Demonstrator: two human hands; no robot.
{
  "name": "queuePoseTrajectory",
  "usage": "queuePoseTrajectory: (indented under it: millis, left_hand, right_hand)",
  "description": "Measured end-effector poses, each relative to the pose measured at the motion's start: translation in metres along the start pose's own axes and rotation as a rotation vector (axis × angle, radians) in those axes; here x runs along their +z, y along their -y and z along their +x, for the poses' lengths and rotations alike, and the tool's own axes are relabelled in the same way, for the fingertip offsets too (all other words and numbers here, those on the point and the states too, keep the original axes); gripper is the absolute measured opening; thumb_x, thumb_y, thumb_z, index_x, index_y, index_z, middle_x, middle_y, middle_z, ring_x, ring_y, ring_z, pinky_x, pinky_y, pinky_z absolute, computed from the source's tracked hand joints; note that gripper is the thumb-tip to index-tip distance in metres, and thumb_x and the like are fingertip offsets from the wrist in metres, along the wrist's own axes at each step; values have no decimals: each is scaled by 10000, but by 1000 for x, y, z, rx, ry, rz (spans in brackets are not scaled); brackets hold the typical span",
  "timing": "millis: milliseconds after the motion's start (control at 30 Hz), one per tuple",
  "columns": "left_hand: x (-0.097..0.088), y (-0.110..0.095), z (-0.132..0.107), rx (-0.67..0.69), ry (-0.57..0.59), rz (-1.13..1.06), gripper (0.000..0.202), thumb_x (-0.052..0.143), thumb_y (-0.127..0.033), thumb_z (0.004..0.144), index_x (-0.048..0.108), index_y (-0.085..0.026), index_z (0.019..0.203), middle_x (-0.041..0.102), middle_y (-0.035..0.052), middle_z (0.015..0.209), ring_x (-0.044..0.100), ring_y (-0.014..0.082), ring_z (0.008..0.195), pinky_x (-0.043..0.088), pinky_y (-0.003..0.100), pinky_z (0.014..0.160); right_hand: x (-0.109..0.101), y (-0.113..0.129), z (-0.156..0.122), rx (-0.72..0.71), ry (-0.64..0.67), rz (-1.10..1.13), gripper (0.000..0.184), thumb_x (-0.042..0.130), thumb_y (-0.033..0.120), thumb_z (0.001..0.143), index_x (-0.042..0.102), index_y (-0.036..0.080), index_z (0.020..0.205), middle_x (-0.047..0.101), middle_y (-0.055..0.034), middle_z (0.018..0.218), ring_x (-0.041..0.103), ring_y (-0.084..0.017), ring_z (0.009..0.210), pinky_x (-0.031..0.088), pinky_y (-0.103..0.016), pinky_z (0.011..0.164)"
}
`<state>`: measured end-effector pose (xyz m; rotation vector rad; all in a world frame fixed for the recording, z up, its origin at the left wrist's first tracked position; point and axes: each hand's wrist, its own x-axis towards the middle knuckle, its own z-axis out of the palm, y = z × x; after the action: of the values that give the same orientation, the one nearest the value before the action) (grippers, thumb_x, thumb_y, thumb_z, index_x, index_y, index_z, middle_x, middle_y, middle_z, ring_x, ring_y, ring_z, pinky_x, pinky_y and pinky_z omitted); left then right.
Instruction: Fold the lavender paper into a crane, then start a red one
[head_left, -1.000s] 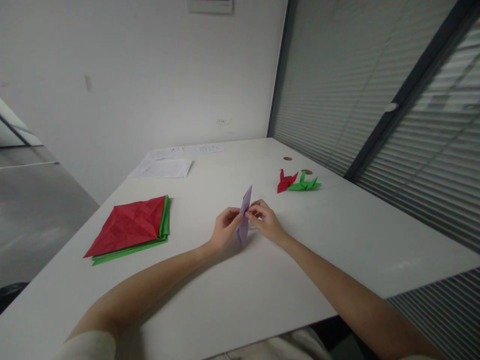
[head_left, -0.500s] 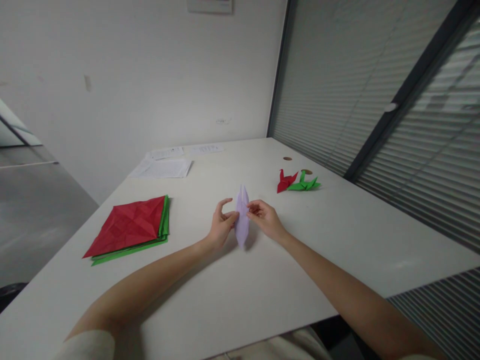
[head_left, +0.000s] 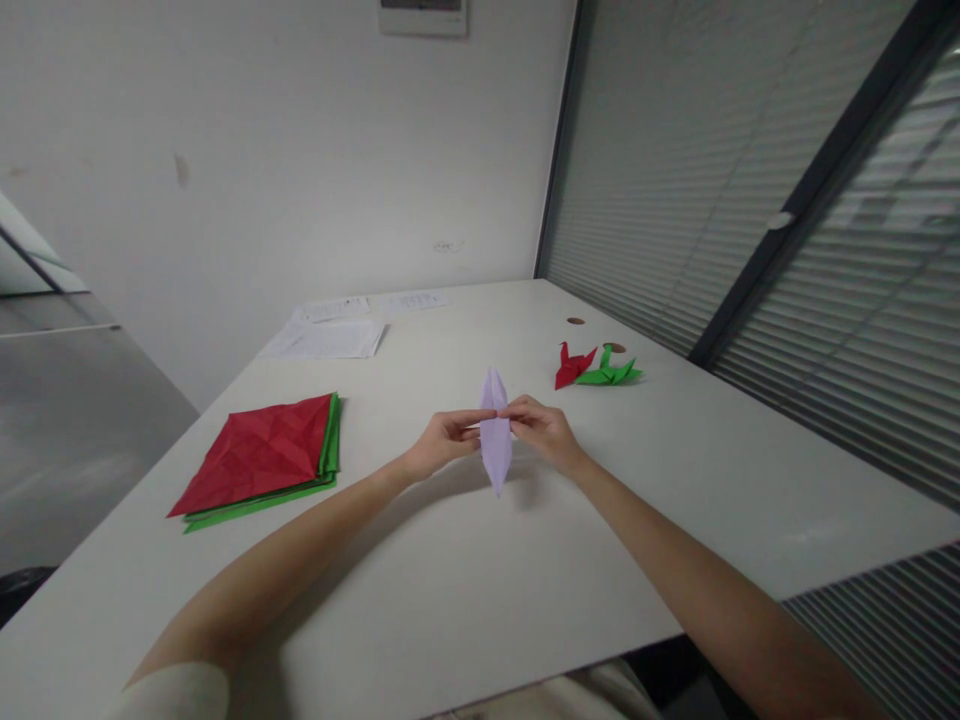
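Note:
A folded piece of lilac origami paper [head_left: 496,452], long and narrow with two points at its far end and one at the near end, is held up over the table. My left hand [head_left: 444,440] pinches its left edge, the index finger stretched across the paper's middle. From the other side, my right hand [head_left: 546,430] grips the right edge between thumb and fingers. The two index fingertips nearly meet on the paper's face. A shadow falls on the table just below it.
On the white table [head_left: 465,600], a stack of creased red and green paper sheets [head_left: 270,447] lies at left. A red paper crane [head_left: 573,365] and a green paper crane [head_left: 611,372] stand at right. Printed sheets [head_left: 330,338] lie far back, near the wall. Blinds [head_left: 675,180] line the right side.
My left index finger, raised and curled before, now lies across the paper. The lilac paper has shifted slightly right, with both hands still on it.

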<state>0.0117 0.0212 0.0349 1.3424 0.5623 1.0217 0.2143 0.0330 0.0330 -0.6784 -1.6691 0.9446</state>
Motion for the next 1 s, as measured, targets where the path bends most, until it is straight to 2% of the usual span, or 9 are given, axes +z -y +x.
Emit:
queuePoseTrajectory:
  millis: [67,233,433,700,833,1000]
  left_hand:
    - [-1,0,1,-2,25,-2,566,824,-210,603,668,-136,1142,677,139,1141,654,269,1025,477,406,957]
    - [-3,3,2,0,-26,55,554,831,-284,612,677,-124,1119,684,149,1114,667,287,1006,476,460,979]
    - [-7,5,3,83,-142,246,399,776,-379,667,740,-137,981,724,111,1012,687,264,931,515,409,919]
    - [-3,9,3,238,-175,355,279,732,-382,724,750,-142,864,733,100,893,676,196,780,547,313,740]
    - [-2,8,1,299,-199,515,218,709,-375,756,745,-163,793,724,79,813,655,177,747,526,294,726]
    - [5,10,1,299,-245,446,236,716,-382,747,711,-149,790,699,66,788,631,154,719,513,280,709]
  right_hand:
    - [0,0,0,20,5,26,150,664,272,747,741,219,865,615,-38,851,576,-150,782,470,-276,665]
    - [1,1,-1,58,26,97,155,689,276,738,749,234,874,610,-31,852,571,-136,760,476,-264,653]
    - [3,-3,-3,96,90,125,188,762,319,679,766,236,849,592,-43,906,583,-131,748,477,-262,624]
    - [7,-3,-1,106,-53,93,204,784,385,652,748,207,743,665,-45,784,610,-167,746,489,-304,670]
    - [11,-2,-2,135,-105,88,220,788,397,629,724,196,692,680,-36,725,609,-170,709,488,-313,679]
    - [18,-1,-5,211,-226,97,252,796,395,588,677,187,666,664,-16,657,587,-152,632,481,-297,636]
